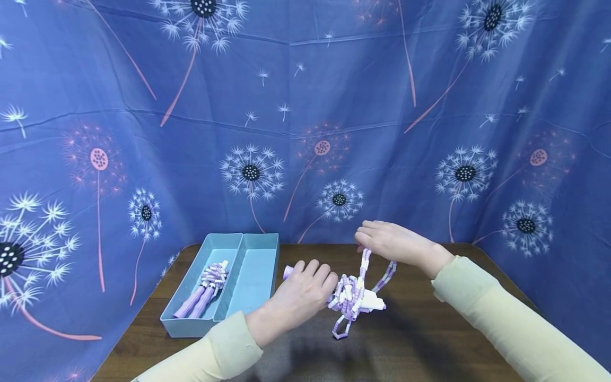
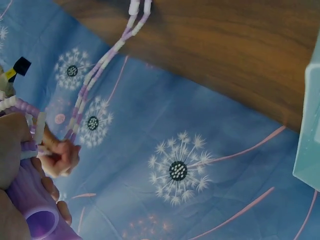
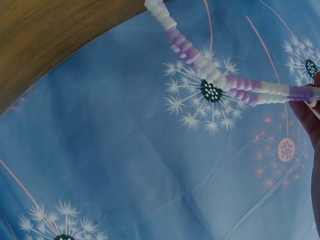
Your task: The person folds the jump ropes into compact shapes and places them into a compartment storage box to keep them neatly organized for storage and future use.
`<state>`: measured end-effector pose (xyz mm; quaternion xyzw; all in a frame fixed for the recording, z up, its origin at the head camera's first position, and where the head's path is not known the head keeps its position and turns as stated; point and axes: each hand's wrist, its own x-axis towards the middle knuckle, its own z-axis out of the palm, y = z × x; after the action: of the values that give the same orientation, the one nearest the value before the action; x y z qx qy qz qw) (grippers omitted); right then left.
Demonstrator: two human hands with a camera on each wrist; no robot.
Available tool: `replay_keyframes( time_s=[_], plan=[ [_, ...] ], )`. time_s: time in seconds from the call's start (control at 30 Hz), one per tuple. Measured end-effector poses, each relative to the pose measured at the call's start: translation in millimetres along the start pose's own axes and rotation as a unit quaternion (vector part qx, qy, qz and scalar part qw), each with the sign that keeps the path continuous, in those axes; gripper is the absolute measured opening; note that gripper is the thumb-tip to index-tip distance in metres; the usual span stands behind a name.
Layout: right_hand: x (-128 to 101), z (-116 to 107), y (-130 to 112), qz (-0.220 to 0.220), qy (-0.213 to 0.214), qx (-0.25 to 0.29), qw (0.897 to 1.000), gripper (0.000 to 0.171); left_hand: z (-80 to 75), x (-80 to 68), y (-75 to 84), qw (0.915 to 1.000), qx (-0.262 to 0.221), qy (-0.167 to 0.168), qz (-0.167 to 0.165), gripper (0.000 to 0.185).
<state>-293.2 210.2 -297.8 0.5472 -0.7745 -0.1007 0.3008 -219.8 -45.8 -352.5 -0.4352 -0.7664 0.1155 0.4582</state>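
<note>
In the head view my left hand (image 1: 303, 292) grips the purple handles of a beaded jump rope (image 1: 349, 297). Its purple and white beads are bunched up beside that hand, and a loop dangles below. A hollow handle end (image 2: 27, 187) sticks out from the left fingers in the left wrist view. Up and to the right, my right hand (image 1: 393, 243) pinches a doubled strand of the beads, raised above the bundle. The same strand (image 3: 215, 75) runs from the right fingertips (image 3: 305, 117) across the right wrist view. White pieces protrude from the bundle's right side.
A blue two-part tray (image 1: 253, 281) stands on the left of the brown wooden table (image 1: 429, 334). Its left compartment holds another bundled jump rope (image 1: 205, 292) with purple handles. Behind and beside the table hangs a blue dandelion-print cloth (image 1: 296, 175).
</note>
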Motion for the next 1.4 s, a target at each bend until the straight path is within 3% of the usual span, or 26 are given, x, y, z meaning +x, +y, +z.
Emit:
replay_keyframes(
  time_s=[0.1,0.27,0.6,0.83,1.0,1.27,1.4],
  plan=[
    [-2.1,5.1,-1.2,0.000,0.001,0.006,1.000,0.015,-2.7,2.0,-1.7,0.9999,0.001,0.013,-0.002,0.013],
    [-8.0,14.9,-5.9,0.003,0.004,0.014,1.000,0.011,-6.2,6.4,-7.1,0.9991,0.014,0.035,-0.021,0.007],
    [-17.6,33.8,-22.3,0.031,-0.019,0.012,0.999,0.021,-5.2,8.7,-19.5,0.9950,-0.030,0.016,-0.094,0.044],
    [-18.8,48.8,-40.0,0.113,-0.022,0.124,0.986,0.013,0.6,5.4,-21.1,0.9902,-0.050,0.010,-0.130,0.043],
    [-18.5,54.4,-49.8,0.136,-0.029,0.132,0.981,0.005,2.9,5.3,-22.5,0.9853,-0.061,0.015,-0.159,0.040],
    [-14.4,58.9,-65.0,0.111,0.011,0.131,0.985,0.020,2.7,12.1,-32.0,0.9758,-0.056,0.025,-0.210,0.047],
    [-11.0,57.5,-79.2,0.121,0.003,0.147,0.982,0.017,6.7,13.1,-34.7,0.9719,-0.052,0.014,-0.229,0.047]
  ],
)
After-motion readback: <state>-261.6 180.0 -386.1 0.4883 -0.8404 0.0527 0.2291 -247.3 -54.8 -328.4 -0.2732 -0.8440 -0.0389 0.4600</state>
